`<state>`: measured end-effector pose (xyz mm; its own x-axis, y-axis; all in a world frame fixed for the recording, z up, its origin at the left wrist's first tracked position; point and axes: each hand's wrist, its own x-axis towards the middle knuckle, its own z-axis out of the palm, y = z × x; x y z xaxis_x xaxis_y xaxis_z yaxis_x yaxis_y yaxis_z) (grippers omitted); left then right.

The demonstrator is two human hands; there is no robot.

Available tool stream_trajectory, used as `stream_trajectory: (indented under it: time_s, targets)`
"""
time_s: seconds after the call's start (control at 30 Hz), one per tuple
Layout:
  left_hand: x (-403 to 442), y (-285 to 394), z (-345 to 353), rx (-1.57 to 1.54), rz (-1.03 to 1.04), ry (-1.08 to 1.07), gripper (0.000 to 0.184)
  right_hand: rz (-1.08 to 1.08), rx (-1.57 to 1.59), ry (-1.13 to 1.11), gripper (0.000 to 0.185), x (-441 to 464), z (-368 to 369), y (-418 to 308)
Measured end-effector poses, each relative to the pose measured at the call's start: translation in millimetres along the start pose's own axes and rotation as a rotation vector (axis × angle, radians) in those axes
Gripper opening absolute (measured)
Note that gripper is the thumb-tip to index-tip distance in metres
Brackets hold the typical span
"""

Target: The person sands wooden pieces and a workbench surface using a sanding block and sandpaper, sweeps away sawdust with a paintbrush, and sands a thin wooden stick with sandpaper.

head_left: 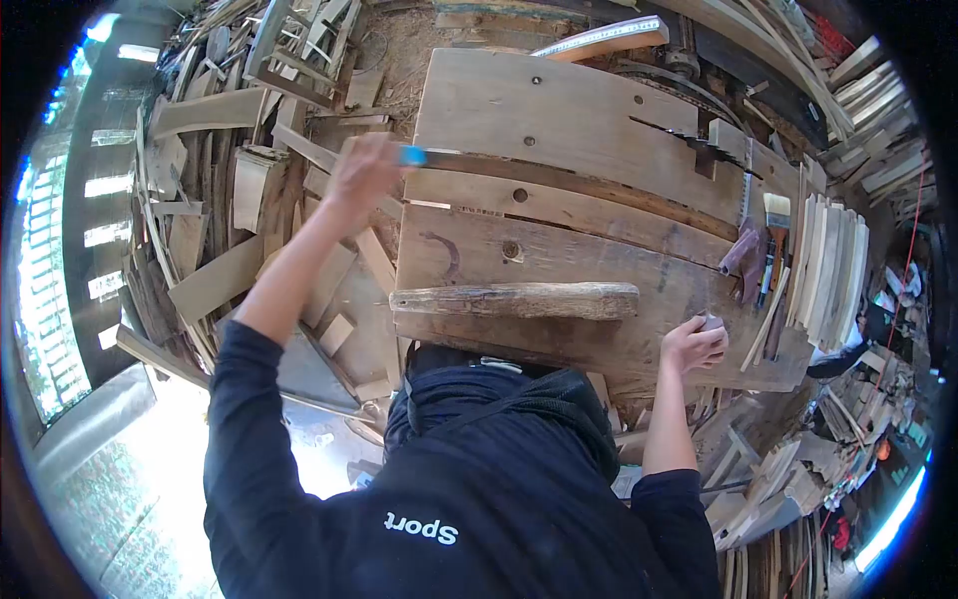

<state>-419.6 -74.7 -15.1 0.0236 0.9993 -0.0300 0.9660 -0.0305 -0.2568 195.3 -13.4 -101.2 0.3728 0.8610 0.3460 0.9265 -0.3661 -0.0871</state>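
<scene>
My left hand, somewhat blurred, is closed at the left edge of the wooden workbench. A small bright blue object sticks out of its fingers; its kind I cannot make out. My right hand is closed around a small greyish object over the near right part of the bench, and the fingers hide most of it. Between my hands, along the near side of the bench, lies a rough, weathered length of wood.
A saw blade shows in a slot of the bench. At the right lie a paintbrush, a tool with a purple handle and stacked wood strips. A ruler lies at the far edge. Wood offcuts crowd the left.
</scene>
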Motion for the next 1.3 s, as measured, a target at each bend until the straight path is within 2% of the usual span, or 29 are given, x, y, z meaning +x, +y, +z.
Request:
stream_trajectory:
  time_s: [0.07, 0.17, 0.2, 0.27, 0.37, 0.4, 0.43, 0.47, 0.57, 0.73, 0.83, 0.9, 1.0, 1.07, 1.13, 1.17, 1.2, 1.23, 1.3]
  targets:
    - [-42.7, -63.2, 25.8, 0.281, -0.026, -0.151, 0.039, 0.019, 0.0, -0.015, 0.049, 0.1, 0.4, -0.4]
    - [-52.6, -80.6, 11.4, 0.181, -0.234, -0.127, 0.037, 0.022, 0.008, -0.055, 0.048, 1.3, -5.5, -3.3]
    - [-35.8, -64.8, 1.8, 0.133, -0.25, -0.061, 0.037, 0.019, 0.006, -0.031, 0.048, 3.3, -4.7, -5.0]
    - [7.5, -17.4, -23.1, -0.138, -0.102, 0.311, 0.037, -0.005, -0.005, 0.0, 0.048, 1.0, -4.7, -4.2]
    - [75.0, 88.7, -77.8, -0.517, -0.014, 0.056, 0.036, 0.02, -0.07, -0.037, 0.049, 1.2, -1.6, -1.8]
    - [92.5, 125.9, -83.8, -0.46, 0.132, 0.199, 0.037, 0.017, -0.033, -0.016, 0.051, 1.1, -0.7, -2.2]
    - [111.8, 158.3, -95.9, -0.6, 0.192, 0.196, 0.035, 0.019, -0.029, -0.014, 0.052, 2.7, -0.9, -1.2]
    - [128.6, 187.3, -95.8, -0.603, 0.305, 0.228, 0.033, 0.02, -0.021, -0.017, 0.053, 3.1, -0.7, -1.2]
    - [164.2, 268.9, -84.5, -0.538, 0.397, 0.283, 0.03, 0.012, -0.022, -0.009, 0.053, -0.3, -4.3, -3.5]
    - [179.0, 297.8, -66.1, -0.63, 0.373, 0.389, 0.031, -0.003, -0.013, -0.013, 0.053, 1.8, 1.7, 2.6]
    - [178.4, 297.2, -61.6, -0.603, 0.376, 0.335, 0.033, -0.031, -0.038, 0.026, 0.053, 1.7, 4.9, 5.0]
    - [166.5, 277.0, -58.1, -0.569, 0.329, 0.321, 0.032, 0.001, -0.053, 0.005, 0.053, -0.1, 1.9, 3.8]
    - [129.3, 209.1, -37.1, -0.489, 0.282, 0.314, 0.035, 0.026, -0.035, -0.024, 0.053, 3.6, -1.4, -4.7]
    - [95.3, 152.1, -28.7, -0.425, 0.199, 0.177, 0.039, 0.025, -0.039, -0.027, 0.052, 0.9, -5.5, -4.2]
    - [61.1, 94.3, -3.2, -0.166, 0.184, 0.212, 0.036, 0.006, -0.052, -0.001, 0.052, 2.1, 0.6, -0.1]
    - [41.7, 52.0, -6.6, 0.061, 0.4, 0.109, 0.031, -0.006, -0.044, 0.011, 0.052, 2.1, 3.8, 2.7]
    - [21.1, 18.6, -10.7, 0.138, 0.336, -0.021, 0.028, -0.017, -0.035, 0.023, 0.051, 2.2, 6.9, 5.1]
    - [-6.2, -38.8, 33.1, 0.515, 0.46, -0.025, 0.028, -0.025, -0.025, 0.035, 0.051, 2.5, 8.3, 6.4]
    - [-67.5, -110.2, 33.5, 0.003, 0.113, -0.17, 0.025, 0.008, -0.021, -0.023, 0.051, 4.1, 4.9, 3.5]
